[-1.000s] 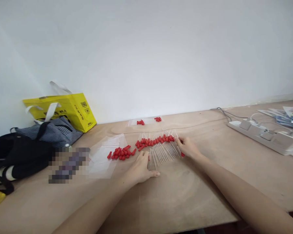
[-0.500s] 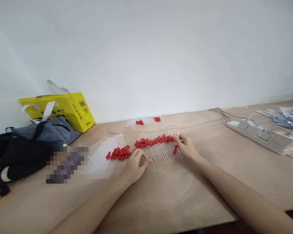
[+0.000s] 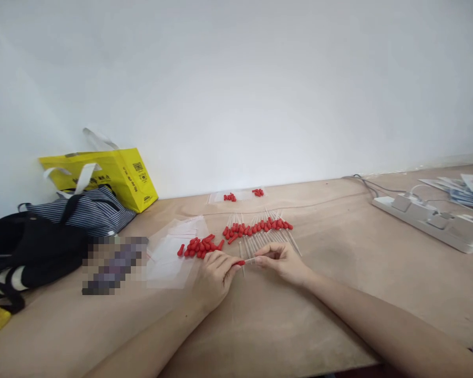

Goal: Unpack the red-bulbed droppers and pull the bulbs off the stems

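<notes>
In the head view, your left hand [image 3: 213, 273] is pinched shut on a red cap [image 3: 240, 262] and your right hand [image 3: 281, 260] is pinched on a thin clear tube [image 3: 251, 260]. The two hands are nearly together, just above the table [image 3: 339, 304], at about 6 o'clock from the row of capped tubes [image 3: 260, 227]. The cap and the tube's end meet between your fingertips; whether the cap is fully seated is too small to tell. To do this join well, I judge that you should grip the tube close to the cap so it cannot flex, line cap and tube up on one axis, and press straight along it with a slight twist rather than at an angle (a thin tube is likely to snap if bent). The tube's long axis runs from 3 o'clock to 9 o'clock, almost level, its capped end pointing to 9 o'clock at your left hand and its far end hidden in your right fingers. The loose red caps [image 3: 199, 247] lie at 11 o'clock from your left hand, close by.
</notes>
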`<state>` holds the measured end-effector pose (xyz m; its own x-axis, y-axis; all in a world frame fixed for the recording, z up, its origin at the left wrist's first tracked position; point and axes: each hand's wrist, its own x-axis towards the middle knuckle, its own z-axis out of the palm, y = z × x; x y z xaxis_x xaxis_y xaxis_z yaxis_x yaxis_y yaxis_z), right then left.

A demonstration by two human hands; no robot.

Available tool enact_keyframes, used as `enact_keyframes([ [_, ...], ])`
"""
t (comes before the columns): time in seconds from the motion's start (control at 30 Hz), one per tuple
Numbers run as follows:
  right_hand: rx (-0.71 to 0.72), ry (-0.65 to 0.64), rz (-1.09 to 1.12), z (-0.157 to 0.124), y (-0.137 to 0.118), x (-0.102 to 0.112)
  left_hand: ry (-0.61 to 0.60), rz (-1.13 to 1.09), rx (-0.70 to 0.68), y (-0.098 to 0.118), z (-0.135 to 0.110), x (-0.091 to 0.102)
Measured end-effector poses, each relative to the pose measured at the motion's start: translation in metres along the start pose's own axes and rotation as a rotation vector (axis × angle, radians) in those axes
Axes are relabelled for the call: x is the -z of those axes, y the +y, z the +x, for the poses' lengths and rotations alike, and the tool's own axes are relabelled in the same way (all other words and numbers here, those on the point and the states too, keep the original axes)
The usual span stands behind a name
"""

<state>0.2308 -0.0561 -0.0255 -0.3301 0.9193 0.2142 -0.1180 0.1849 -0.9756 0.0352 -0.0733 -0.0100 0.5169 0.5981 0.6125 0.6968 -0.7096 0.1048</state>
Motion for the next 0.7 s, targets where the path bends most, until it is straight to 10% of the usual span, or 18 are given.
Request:
enact_keyframes([
  [0.27, 0.686, 0.035, -1.144, -0.008, -0.001, -0.006, 0.003, 0.05, -0.062, -0.005, -0.003, -0.002],
  [0.7, 0.834, -0.022, -1.186, -0.011, 0.002, -0.01, -0.012, 0.057, -0.13, 0.0, -0.007, 0.01],
])
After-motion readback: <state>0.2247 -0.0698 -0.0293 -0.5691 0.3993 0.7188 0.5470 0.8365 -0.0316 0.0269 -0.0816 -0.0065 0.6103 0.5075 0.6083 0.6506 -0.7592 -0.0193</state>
